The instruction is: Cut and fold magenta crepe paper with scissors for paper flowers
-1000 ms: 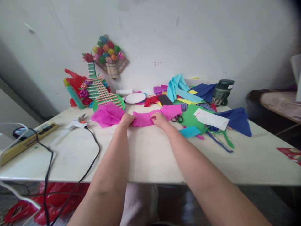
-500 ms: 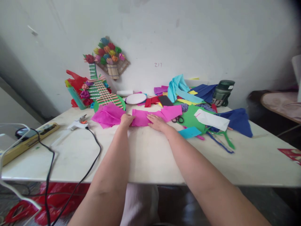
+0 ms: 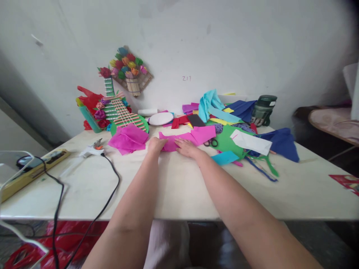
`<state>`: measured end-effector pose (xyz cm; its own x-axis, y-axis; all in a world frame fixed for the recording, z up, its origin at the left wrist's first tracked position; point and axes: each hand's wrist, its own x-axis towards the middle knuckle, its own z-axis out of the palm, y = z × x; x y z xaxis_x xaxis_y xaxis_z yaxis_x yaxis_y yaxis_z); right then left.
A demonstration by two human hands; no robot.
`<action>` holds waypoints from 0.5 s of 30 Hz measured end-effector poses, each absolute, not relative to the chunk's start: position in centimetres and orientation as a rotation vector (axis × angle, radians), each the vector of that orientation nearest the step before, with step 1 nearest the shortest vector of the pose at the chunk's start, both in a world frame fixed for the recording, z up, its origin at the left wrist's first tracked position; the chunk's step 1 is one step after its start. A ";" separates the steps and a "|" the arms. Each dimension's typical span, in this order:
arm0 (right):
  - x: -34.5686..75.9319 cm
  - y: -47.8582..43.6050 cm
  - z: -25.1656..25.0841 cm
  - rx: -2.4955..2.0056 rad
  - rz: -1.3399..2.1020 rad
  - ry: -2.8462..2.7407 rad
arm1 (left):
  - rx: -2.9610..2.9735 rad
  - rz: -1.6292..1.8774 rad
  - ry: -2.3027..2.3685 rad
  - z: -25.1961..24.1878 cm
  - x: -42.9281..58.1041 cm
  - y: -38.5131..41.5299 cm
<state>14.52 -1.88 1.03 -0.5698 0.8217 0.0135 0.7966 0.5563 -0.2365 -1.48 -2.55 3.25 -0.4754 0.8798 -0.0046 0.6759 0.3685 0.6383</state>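
A pink paper strip (image 3: 171, 143) lies on the white table between my hands, its right part spreading toward the scissors (image 3: 211, 142). My left hand (image 3: 157, 144) is at the strip's left end, its fingers closed on the paper. Flat on the strip's front edge rests my right hand (image 3: 185, 147), fingers spread. Another crumpled pink paper piece (image 3: 129, 139) sits just left of my left hand, apart from the strip.
Behind on the left stands a guitar-shaped craft (image 3: 123, 116) with paper flowers. A glue gun (image 3: 94, 148) and its cord lie at left. Coloured papers, a phone (image 3: 196, 120), and a dark green bottle (image 3: 263, 110) fill the right back.
My left hand has moved to the right along the strip, and a gap now shows between it and the crumpled pink piece. My right hand has stayed nearly in place.
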 end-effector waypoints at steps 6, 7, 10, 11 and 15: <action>14.5 -1.5 0.4 -1.351 0.304 -2.641 | 1.397 0.596 2.420 4.1 0.6 -2.7; 14.5 -1.4 0.3 -1.346 0.304 -2.630 | 1.401 0.578 2.426 4.1 0.8 -2.6; 14.5 -1.3 0.2 -1.354 0.302 -2.598 | 1.433 0.577 2.424 3.9 1.4 -2.6; 14.5 -1.4 0.3 -1.357 0.302 -2.590 | 1.448 0.590 2.427 3.8 1.6 -2.7; 14.4 -1.9 0.8 -1.366 0.309 -2.578 | 1.534 0.657 2.466 3.9 2.8 -3.6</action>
